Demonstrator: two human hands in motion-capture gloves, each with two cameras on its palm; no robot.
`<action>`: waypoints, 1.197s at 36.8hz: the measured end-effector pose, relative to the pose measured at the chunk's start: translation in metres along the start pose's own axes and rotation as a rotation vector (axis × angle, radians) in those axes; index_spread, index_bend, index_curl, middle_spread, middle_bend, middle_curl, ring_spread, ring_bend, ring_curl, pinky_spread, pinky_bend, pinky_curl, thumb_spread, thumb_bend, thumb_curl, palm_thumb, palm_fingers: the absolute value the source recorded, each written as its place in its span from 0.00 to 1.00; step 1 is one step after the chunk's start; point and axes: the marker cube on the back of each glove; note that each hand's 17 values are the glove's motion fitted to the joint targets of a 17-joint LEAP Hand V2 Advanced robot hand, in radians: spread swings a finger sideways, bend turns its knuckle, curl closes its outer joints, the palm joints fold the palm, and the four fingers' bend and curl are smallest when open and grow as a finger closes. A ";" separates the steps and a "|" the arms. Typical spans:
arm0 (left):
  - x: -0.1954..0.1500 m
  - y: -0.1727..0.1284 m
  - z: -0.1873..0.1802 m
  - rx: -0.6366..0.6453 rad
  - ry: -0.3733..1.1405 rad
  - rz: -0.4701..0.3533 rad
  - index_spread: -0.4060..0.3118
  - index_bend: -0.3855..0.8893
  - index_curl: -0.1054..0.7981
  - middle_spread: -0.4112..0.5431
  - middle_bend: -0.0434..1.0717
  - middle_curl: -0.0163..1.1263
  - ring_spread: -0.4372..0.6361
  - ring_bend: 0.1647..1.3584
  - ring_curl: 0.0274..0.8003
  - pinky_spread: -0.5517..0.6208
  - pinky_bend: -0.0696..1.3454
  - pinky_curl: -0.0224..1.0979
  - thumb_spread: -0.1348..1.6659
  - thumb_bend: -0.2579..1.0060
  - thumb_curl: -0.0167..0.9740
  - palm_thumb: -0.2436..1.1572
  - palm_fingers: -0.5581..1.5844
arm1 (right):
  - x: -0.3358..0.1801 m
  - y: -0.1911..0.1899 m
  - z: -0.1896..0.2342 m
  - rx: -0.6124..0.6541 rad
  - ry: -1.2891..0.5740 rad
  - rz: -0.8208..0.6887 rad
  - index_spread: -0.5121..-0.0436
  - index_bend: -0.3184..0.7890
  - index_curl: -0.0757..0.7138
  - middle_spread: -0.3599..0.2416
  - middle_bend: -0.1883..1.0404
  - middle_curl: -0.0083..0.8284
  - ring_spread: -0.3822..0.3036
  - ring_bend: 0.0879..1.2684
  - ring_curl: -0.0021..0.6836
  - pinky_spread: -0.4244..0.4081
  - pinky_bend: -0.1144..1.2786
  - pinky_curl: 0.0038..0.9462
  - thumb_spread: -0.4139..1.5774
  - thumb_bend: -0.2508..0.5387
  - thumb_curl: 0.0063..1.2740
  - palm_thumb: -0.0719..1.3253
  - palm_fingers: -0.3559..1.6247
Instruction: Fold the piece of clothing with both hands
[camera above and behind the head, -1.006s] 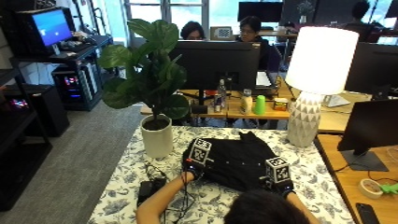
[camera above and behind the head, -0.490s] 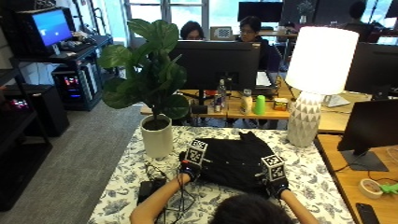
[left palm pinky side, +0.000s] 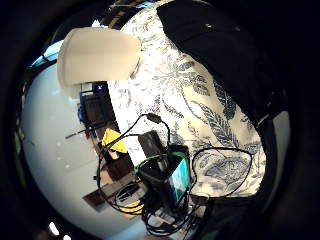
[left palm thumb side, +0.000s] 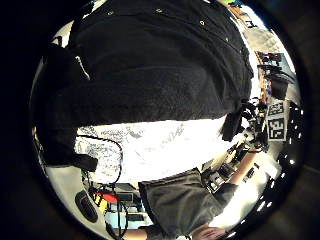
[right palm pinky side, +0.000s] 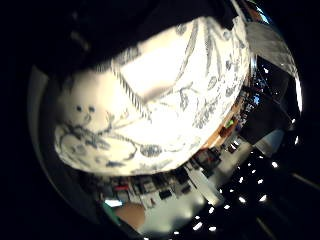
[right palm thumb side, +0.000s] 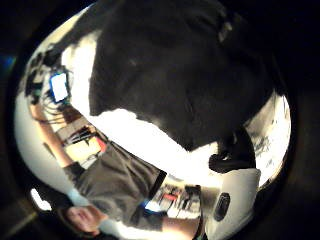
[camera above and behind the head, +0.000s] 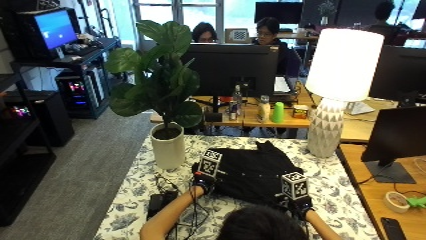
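Black buttoned clothing (camera above and behind the head: 256, 172) is seen from the outside view spread on a desk (camera above and behind the head: 333, 180) covered by a white cloth with a blue floral print, between a white plant pot (camera above and behind the head: 168, 150) holding a broad-leaved green plant and a white faceted lamp base (camera above and behind the head: 324, 134). The left hand (camera above and behind the head: 202, 184) is placed at the garment's near left edge and the right hand (camera above and behind the head: 297, 202) at its near right edge; whether the fingers of either are curled on the fabric cannot be told from this view. A small black device (camera above and behind the head: 156, 204) with cables is seen on the desk just beside the left forearm.

From the left little finger side palm view, the pot (left palm pinky side: 97, 54) is shown standing on the printed cloth, with the garment (left palm pinky side: 220, 55) close by and a cabled device (left palm pinky side: 167, 177) lying at the desk's edge.

From the left thumb side palm view, the garment (left palm thumb side: 160, 65) is shown filling much of the picture, small buttons visible along it, with printed cloth beyond its edge.

From the right little finger side palm view, mostly printed cloth (right palm pinky side: 165, 100) is shown, dark fabric at one edge.

From the right thumb side palm view, the garment (right palm thumb side: 180, 75) is seen lying on the pale cloth.
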 end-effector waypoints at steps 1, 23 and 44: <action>0.000 0.000 0.000 -0.004 0.002 -0.001 0.16 0.42 0.61 0.09 0.22 0.46 0.06 0.23 0.51 0.11 0.45 0.41 0.77 0.20 0.40 0.77 0.82 | -0.003 0.004 -0.004 0.038 -0.006 0.005 0.34 0.51 0.52 0.36 0.30 0.49 0.48 0.21 0.52 0.57 0.45 0.37 0.72 0.29 0.34 0.77 0.47; -0.004 0.017 0.002 -0.163 0.046 0.148 0.15 0.42 0.60 0.09 0.22 0.46 0.07 0.22 0.51 0.10 0.44 0.41 0.79 0.20 0.34 0.78 0.83 | -0.017 0.037 -0.070 -0.100 -0.064 0.093 0.53 0.44 0.63 0.24 0.45 0.61 0.20 0.40 0.67 0.10 0.50 0.41 0.74 0.31 0.31 0.86 0.85; -0.044 -0.066 -0.126 0.079 0.120 0.059 0.15 0.42 0.60 0.08 0.23 0.47 0.06 0.23 0.52 0.08 0.46 0.41 0.80 0.20 0.29 0.77 0.83 | 0.052 -0.012 -0.249 -0.027 -0.032 0.261 0.56 0.45 0.68 0.23 0.47 0.63 0.18 0.41 0.67 0.08 0.51 0.42 0.75 0.30 0.27 0.86 0.84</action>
